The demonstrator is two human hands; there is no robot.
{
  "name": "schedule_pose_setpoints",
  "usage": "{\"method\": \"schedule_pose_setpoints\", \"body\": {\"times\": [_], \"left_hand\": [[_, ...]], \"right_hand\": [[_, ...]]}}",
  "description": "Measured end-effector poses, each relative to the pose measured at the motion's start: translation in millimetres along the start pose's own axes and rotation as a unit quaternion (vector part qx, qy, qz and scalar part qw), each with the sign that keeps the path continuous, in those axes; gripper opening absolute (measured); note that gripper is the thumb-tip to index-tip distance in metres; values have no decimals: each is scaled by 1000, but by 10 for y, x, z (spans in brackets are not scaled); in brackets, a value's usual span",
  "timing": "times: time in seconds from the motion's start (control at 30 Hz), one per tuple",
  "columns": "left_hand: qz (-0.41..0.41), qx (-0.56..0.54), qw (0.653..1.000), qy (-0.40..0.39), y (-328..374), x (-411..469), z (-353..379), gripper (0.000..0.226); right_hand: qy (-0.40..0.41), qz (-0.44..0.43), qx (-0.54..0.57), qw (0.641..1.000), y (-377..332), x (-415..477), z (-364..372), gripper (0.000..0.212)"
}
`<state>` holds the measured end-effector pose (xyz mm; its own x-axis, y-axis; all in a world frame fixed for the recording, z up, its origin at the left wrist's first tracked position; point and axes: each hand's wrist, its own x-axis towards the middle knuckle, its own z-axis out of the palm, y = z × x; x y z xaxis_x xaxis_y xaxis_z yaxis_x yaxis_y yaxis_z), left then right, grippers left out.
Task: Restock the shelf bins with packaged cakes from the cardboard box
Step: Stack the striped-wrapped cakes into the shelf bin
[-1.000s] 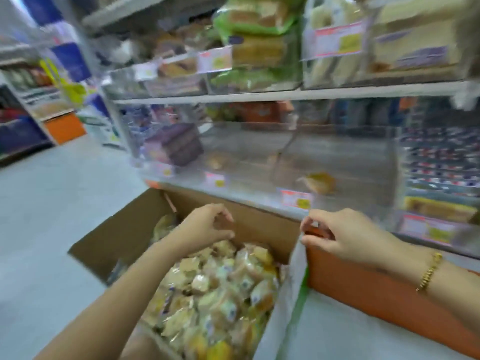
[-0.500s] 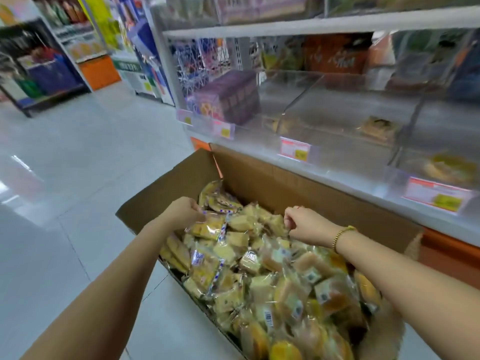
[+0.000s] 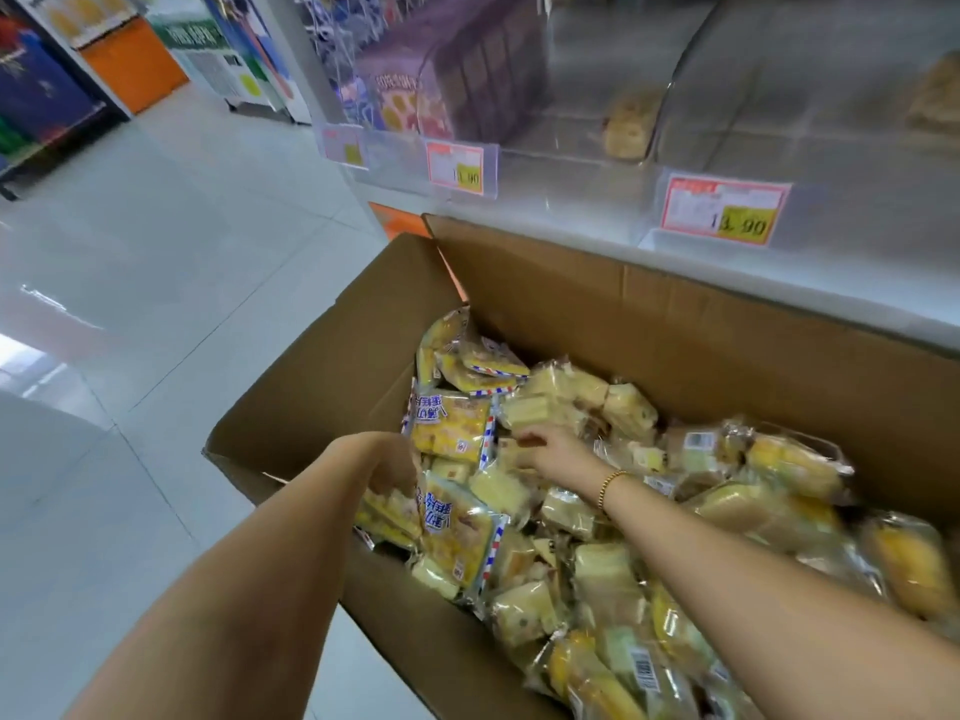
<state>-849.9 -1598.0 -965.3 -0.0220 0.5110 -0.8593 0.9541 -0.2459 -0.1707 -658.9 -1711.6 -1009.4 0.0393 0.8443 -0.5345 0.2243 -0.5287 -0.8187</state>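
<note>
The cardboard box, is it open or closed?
Open. The cardboard box has its flaps standing up, and the packaged cakes lie piled uncovered inside.

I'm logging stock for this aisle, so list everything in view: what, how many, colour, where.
cardboard box: one, brown, open, on floor below shelf.
packaged cakes: many, yellow, piled in box.
shelf bins: several, clear, above box.
loose cakes: two, tan, inside bins.
purple cartons: count unclear, purple, left bin.
price tags: three, red and yellow, bin fronts.
floor: white tiles, left.
bracelet: one, gold, right wrist.
left hand: among packets, box's left side; grip unclear.
right hand: among packets, box middle; grip unclear.
</note>
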Motion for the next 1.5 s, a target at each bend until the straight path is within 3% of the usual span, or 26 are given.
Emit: {"method": "schedule_pose_setpoints", "body": {"times": [0.13,0.23,0.4,0.47,0.53,0.67,0.77,0.83,0.97,1.1,1.17,1.33,1.5], "left_hand": [[-25,34,998,-38,-107,322,58,25],[-21,14,998,-56,-143,470,77,42],[2,-93,990,-106,-133,540,130,61],[12,-139,982,-123,-163,551,173,70],[35,-144,983,-105,-204,557,205,65],[76,-184,979,-55,-262,554,262,34],[95,-190,977,-23,-217,571,286,12],[112,-191,975,2,-189,573,286,9],[109,-225,968,-16,-209,605,303,17],[109,-185,975,-52,-220,534,260,16],[110,-136,981,-79,-192,450,202,14],[172,-65,980,-77,-1,31,18,10],[266,-153,951,-40,86,-676,-137,15]], "right_hand": [[-51,37,113,992,-36,185,247,49],[-56,78,129,987,-71,319,391,39],[22,118,185,975,-58,531,608,55],[71,110,164,978,-44,598,658,44],[110,107,149,977,-113,615,693,16],[160,103,140,972,-290,674,818,18],[141,146,198,959,-337,709,901,69],[137,149,159,966,-337,742,896,77],[114,111,-21,987,-388,810,881,48],[110,100,-79,986,-513,815,832,27],[115,55,-62,990,-535,719,654,9],[69,-16,8,997,-531,52,-101,34],[98,-74,-2,992,-569,-788,-908,32]]}}
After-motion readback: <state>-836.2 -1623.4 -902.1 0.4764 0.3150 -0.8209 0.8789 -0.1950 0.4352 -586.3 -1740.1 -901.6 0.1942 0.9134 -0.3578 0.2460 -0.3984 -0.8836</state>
